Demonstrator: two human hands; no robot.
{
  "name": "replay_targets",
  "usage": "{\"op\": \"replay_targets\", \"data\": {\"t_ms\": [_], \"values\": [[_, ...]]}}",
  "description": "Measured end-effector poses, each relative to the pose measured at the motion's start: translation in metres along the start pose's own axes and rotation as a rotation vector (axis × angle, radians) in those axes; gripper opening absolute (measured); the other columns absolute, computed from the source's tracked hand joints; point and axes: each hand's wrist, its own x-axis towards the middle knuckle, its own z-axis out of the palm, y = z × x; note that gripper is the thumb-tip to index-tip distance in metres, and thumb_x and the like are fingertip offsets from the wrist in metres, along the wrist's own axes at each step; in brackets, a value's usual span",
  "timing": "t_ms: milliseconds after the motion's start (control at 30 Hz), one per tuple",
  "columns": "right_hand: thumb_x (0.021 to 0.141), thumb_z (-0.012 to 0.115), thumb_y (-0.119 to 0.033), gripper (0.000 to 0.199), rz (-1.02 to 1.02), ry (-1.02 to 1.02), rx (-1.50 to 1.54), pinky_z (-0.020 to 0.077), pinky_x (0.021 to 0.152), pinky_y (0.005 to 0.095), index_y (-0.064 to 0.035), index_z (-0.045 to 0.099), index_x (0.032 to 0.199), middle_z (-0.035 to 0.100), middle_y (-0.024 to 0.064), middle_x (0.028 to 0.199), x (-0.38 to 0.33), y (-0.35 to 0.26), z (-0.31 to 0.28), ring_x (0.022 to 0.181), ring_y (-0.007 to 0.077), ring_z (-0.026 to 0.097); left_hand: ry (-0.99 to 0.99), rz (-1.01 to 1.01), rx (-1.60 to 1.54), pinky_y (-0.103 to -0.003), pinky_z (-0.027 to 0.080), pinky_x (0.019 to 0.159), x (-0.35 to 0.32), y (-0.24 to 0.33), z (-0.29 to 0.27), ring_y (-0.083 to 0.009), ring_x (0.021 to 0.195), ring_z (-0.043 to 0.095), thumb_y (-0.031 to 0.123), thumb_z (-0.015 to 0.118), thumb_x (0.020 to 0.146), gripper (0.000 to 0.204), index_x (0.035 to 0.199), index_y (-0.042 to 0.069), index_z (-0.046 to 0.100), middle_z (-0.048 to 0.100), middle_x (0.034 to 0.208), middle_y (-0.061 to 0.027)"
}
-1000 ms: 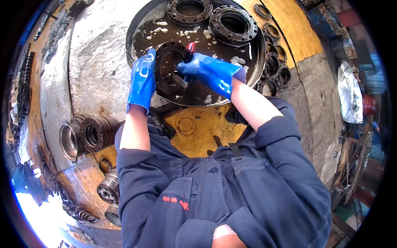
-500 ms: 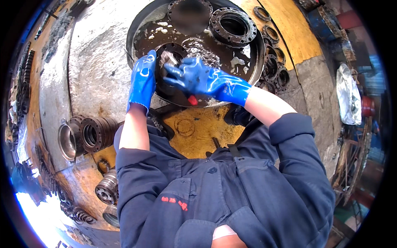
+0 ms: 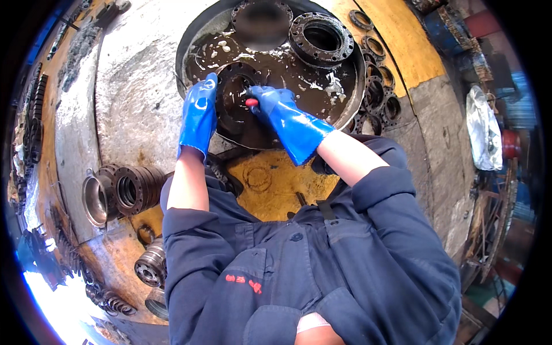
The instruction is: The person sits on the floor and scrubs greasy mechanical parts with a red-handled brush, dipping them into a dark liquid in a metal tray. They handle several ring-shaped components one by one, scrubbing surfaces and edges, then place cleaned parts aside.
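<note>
Now the dark round metal part (image 3: 238,95) stands at the near side of the wash basin (image 3: 192,43), half sunk in dirty, foamy liquid. A second ago the right hand (image 3: 276,106) lay on the part's right side; half a second ago it had swept across low over its face; now it is back near the centre, so the scrubbing stroke is going round the part and the cleaning looks well under way but not finished. The right hand's fingers are curled tight around a small red-handled tool (image 3: 252,102), probably a brush, whose working end presses on the part's middle. The left hand (image 3: 198,112) has kept to the part's left rim throughout, its fingers close together and bent over the edge, steadying it. Behind, a flanged ring (image 3: 321,35) lies in the same basin. More rings (image 3: 376,86) are stacked along the basin's right rim, and ribbed hubs (image 3: 123,192) rest on the stained worktop (image 3: 132,103) to the left.
</note>
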Motion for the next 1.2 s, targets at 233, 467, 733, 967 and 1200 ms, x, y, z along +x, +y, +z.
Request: {"op": "replay_targets", "data": {"t_ms": [233,467,733,967,1200], "values": [[0.1,0.068,-0.047,0.042,0.344,-0.298,0.771,0.0531,0.083,0.0356,-0.0061,0.075,0.107,0.076,0.0078,0.09,-0.003,0.004,-0.012,0.085,0.0177,0.07,0.083,0.075,0.103,-0.04,0.052,0.086,-0.001,0.003,0.005,-0.0317,0.094,0.068,0.042,0.059,0.106,0.052,0.111,-0.008,0.072,0.073,0.1,-0.0243],[0.1,0.068,-0.046,0.042,0.245,-0.131,1.444,0.0528,0.081,0.0352,-0.0051,0.075,0.105,0.076,0.0075,0.089,-0.02,-0.01,-0.013,0.083,0.0178,0.07,0.095,0.039,-0.007,-0.038,0.054,0.087,0.02,-0.009,0.002,-0.0285,0.095,0.069,0.038,0.065,0.103,0.047,0.12,-0.006,0.07,0.074,0.105,-0.0203],[0.101,0.067,-0.046,0.043,0.317,0.133,1.319,0.0525,0.078,0.0348,-0.004,0.075,0.103,0.075,0.007,0.088,0.021,0.005,-0.02,0.082,0.0178,0.069,0.102,-0.271,-0.308,-0.037,0.055,0.087,0.039,-0.007,0.01,-0.0251,0.096,0.071,0.035,0.069,0.102,0.046,0.127,-0.003,0.068,0.075,0.109,-0.0164],[0.101,0.067,-0.046,0.043,0.523,0.225,1.208,0.0522,0.076,0.0344,-0.0031,0.075,0.101,0.075,0.0066,0.087,0.012,0.04,-0.029,0.08,0.0179,0.069,0.077,-0.388,-0.431,-0.035,0.057,0.088,0.042,-0.028,0.001,-0.0221,0.097,0.072,0.033,0.072,0.101,0.048,0.133,-0.001,0.067,0.075,0.113,-0.013],[0.101,0.068,-0.038,0.034,0.449,0.28,1.247,0.0471,0.067,0.0331,-0.0044,0.074,0.105,0.068,0.0018,0.083,0.002,0.078,0.007,0.074,0.0108,0.06,-0.076,-0.018,-0.308,-0.031,0.057,0.084,0.017,-0.032,0.01,-0.0178,0.092,0.07,0.007,0.081,0.086,0.043,0.127,-0.002,0.068,0.073,0.107,-0.008]]}}
